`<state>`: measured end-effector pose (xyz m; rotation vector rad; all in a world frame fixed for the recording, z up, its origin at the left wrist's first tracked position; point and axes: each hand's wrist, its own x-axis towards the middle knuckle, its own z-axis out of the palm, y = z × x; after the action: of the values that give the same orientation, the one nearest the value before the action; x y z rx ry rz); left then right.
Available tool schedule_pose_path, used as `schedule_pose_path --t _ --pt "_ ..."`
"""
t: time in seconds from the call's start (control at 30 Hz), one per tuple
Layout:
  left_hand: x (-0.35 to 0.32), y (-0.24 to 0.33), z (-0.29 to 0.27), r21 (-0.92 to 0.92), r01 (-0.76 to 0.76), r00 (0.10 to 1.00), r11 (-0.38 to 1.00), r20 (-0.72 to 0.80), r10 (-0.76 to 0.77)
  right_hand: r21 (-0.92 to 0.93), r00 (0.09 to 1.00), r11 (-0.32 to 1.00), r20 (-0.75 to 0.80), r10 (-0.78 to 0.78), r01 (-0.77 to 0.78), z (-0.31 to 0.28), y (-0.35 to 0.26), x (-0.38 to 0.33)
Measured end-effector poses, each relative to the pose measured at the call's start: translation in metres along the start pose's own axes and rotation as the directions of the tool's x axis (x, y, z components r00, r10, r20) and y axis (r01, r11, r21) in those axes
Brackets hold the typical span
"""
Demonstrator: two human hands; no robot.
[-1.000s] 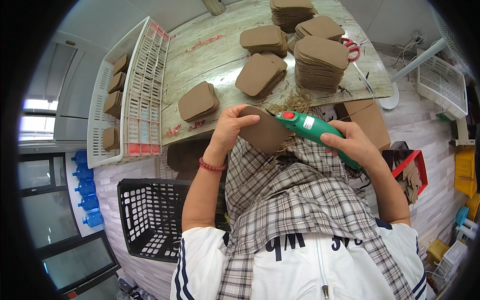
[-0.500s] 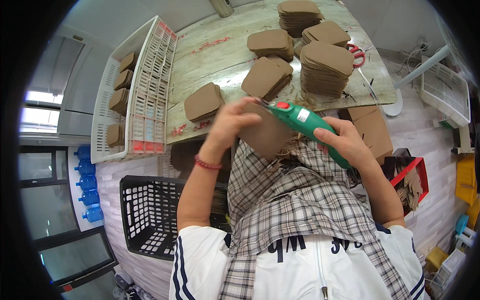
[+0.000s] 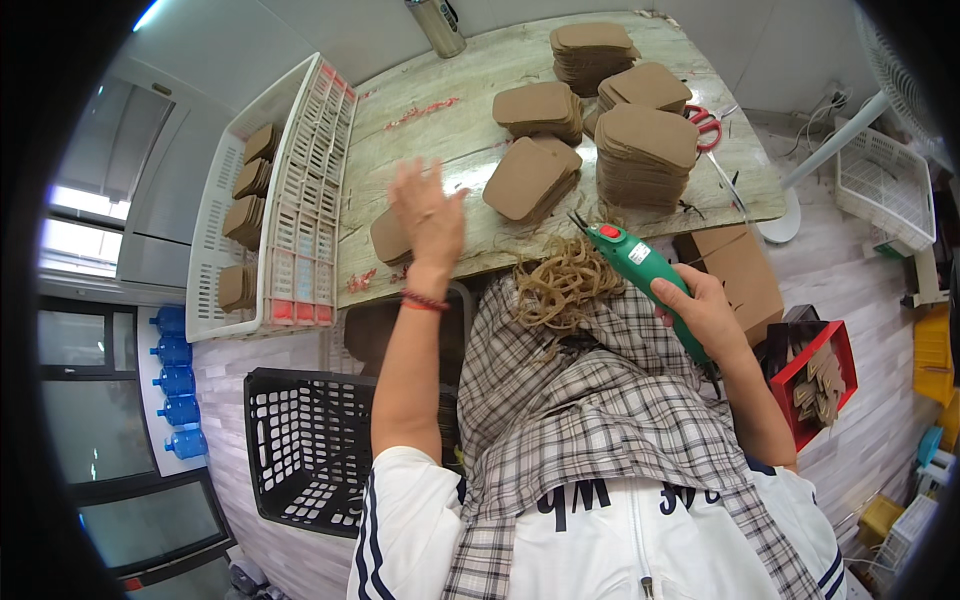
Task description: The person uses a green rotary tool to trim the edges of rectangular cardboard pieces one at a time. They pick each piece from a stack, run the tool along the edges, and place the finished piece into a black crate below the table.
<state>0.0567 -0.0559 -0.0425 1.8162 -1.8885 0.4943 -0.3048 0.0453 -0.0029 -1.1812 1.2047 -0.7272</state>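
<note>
My right hand (image 3: 700, 305) is wrapped round a green cordless electric cutter (image 3: 648, 272) with a red switch and a dark, pointed blade tip. Its tip points up and left, at the table's near edge. Over the nearest-left stack of brown sheets (image 3: 388, 238), my left hand (image 3: 430, 215) is spread open and somewhat blurred by motion; it partly covers that stack. Nothing shows in its fingers. A tangle of thin tan trimmings (image 3: 562, 288) lies on the checked apron (image 3: 570, 420) over my lap, left of the cutter.
Several stacks of brown rounded sheets (image 3: 530, 180) stand on the table (image 3: 400, 130), near red-handled scissors (image 3: 705, 130). A white crate (image 3: 300, 200) holds more stacks. A black crate (image 3: 300, 440) stands at lower left, a red-rimmed box (image 3: 790, 390) at right, a cardboard box (image 3: 740, 280) beside it.
The brown sheet that my left hand held at the cutter has left that hand. My left hand has moved up and left to the small stack. The cutter has shifted right and slightly down.
</note>
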Motion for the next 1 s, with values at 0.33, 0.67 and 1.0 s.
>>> schedule_pose_path --t 0.33,0.67,1.0 --pt "0.000 0.065 0.032 -0.307 0.121 0.990 0.944 -0.028 -0.137 0.000 0.999 1.000 -0.047 -0.002 0.002 0.004 0.002 -0.002" --pt "-0.001 0.113 -0.022 -0.736 0.229 0.758 -0.637 0.545 -0.357 0.004 0.987 0.995 -0.129 -0.099 0.101 0.017 -0.015 -0.003" --pt "0.003 0.137 -0.022 -0.446 -0.009 0.710 -0.895 0.627 -0.320 0.050 0.975 0.985 -0.159 -0.154 0.164 0.028 -0.028 -0.004"
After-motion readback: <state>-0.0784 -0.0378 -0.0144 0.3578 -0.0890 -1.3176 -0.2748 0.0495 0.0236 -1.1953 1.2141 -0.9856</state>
